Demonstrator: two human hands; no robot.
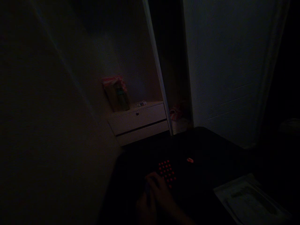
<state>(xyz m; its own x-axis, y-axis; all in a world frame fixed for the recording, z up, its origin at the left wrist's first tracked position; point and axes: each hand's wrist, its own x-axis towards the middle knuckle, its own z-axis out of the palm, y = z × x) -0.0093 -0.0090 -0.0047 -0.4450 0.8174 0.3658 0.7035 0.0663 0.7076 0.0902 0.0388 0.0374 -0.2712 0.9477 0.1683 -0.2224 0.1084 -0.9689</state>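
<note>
The scene is very dark. My left hand point(146, 207) is low in the middle, its fingers curled around something I cannot make out. Close against it, my right hand point(160, 190) reaches in from the lower right with bent fingers and thumb, at the same dim object between the hands. Just beyond my right hand lie rows of small red dots point(167, 171) on the dark surface point(140, 162); whether they are separate pieces or part of one thing, I cannot tell. Farther right lies a small pinkish-red piece point(190, 160).
A flat pale packet or sheet point(250, 200) lies at the lower right. Behind the dark surface stands a cabinet with drawers point(140, 120); a box-like item with a red-patterned top point(114, 92) and a small item point(142, 103) rest on it. A pale door panel point(220, 68) stands at right.
</note>
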